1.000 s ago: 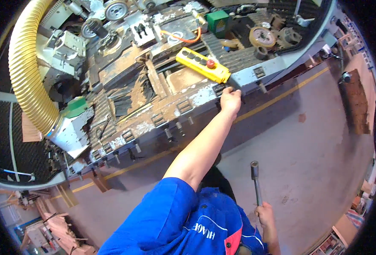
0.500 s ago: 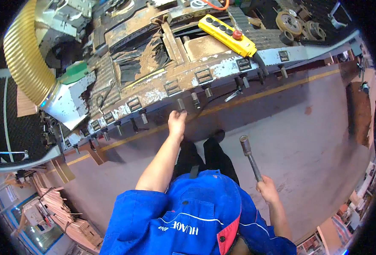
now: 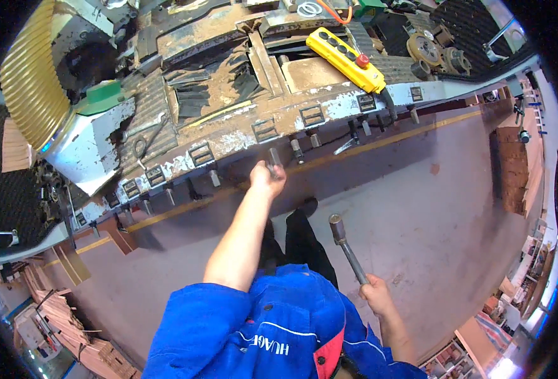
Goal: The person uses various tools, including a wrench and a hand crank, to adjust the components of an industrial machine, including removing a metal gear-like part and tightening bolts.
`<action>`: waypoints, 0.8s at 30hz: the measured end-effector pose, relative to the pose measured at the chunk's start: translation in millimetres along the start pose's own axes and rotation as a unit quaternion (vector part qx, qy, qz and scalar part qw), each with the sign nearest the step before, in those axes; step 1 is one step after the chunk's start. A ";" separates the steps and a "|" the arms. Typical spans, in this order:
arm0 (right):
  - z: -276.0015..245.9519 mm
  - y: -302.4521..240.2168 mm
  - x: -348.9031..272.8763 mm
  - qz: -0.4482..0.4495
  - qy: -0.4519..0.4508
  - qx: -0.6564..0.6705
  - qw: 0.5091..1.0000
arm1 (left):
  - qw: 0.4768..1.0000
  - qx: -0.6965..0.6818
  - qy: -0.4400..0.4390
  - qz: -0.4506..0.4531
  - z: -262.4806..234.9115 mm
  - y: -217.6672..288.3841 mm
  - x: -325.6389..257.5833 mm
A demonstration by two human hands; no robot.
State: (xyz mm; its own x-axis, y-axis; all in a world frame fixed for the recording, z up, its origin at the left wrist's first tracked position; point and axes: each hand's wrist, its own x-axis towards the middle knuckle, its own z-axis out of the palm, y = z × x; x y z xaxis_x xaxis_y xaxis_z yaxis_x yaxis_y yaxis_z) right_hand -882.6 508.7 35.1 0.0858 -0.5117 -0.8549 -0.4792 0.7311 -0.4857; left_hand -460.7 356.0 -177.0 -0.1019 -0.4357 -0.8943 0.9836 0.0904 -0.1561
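Note:
My left hand (image 3: pixel 267 180) is raised under the front edge of a worn machine bed (image 3: pixel 228 134). Its fingers are closed round the lower end of a grey metal bolt (image 3: pixel 274 155) that hangs from that edge; the fingers partly hide it. Lower and to the right, my right hand (image 3: pixel 375 295) grips the handle of a steel socket wrench (image 3: pixel 351 260). The wrench's thick cylindrical head points up and away from me, apart from the machine. Similar bolts hang along the edge, one (image 3: pixel 297 151) just right of my left hand.
A yellow push-button control box (image 3: pixel 346 60) with a red knob lies on the dusty bed. At the left a ribbed yellow hose (image 3: pixel 36 82) meets a white metal hood (image 3: pixel 89 151). Stacked wood strips (image 3: pixel 71 328) lie at lower left; a brown board (image 3: pixel 511 170) stands at right.
The view has shifted a little. My right hand and the wrench sit further left in the picture. My left hand stays at the bolt, its wrist slightly turned.

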 end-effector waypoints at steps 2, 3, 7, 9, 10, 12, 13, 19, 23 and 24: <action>4.3 12.8 3.3 0.000 -0.016 -0.002 1.000 | 0.980 0.195 0.032 0.026 2.5 8.3 -22.9; 9.7 14.4 2.2 0.000 -0.006 0.003 1.000 | 0.952 0.299 0.020 0.055 4.3 6.7 -46.1; 33.9 -6.8 2.5 0.029 0.022 0.006 0.999 | 0.876 0.477 -0.014 0.067 -40.6 27.6 -100.1; 41.5 -11.3 13.8 0.055 0.035 -0.032 0.997 | 0.835 0.537 0.028 0.115 -78.9 35.8 -103.9; 42.2 -8.8 18.7 0.064 0.037 -0.066 0.995 | 0.821 0.553 0.029 0.142 -97.8 40.0 -108.7; 37.8 -5.3 37.6 0.070 0.023 -0.126 0.989 | 0.793 0.577 0.054 0.185 -145.5 53.7 -111.6; 37.8 -8.8 45.8 0.094 0.008 -0.138 0.986 | 0.780 0.588 0.077 0.198 -176.9 62.2 -108.5; 53.4 -25.0 108.7 0.232 -0.027 -0.160 0.959 | 0.822 0.480 0.257 0.168 -308.5 80.9 -120.6; 47.1 27.7 143.0 0.143 -0.033 -0.195 0.970 | 0.850 0.419 0.285 0.141 -368.1 74.7 -130.5; 51.4 15.8 143.0 0.160 -0.034 -0.220 0.962 | 0.847 0.415 0.305 0.135 -366.6 68.0 -135.7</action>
State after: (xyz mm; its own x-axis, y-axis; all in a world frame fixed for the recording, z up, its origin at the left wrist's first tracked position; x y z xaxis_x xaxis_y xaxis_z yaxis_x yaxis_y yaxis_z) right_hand -833.0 470.3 -104.2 -0.0780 -0.2512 -0.9648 -0.8127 0.5766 -0.0844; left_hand -434.5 749.6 -220.0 0.3335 0.0673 -0.9404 0.7239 -0.6573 0.2097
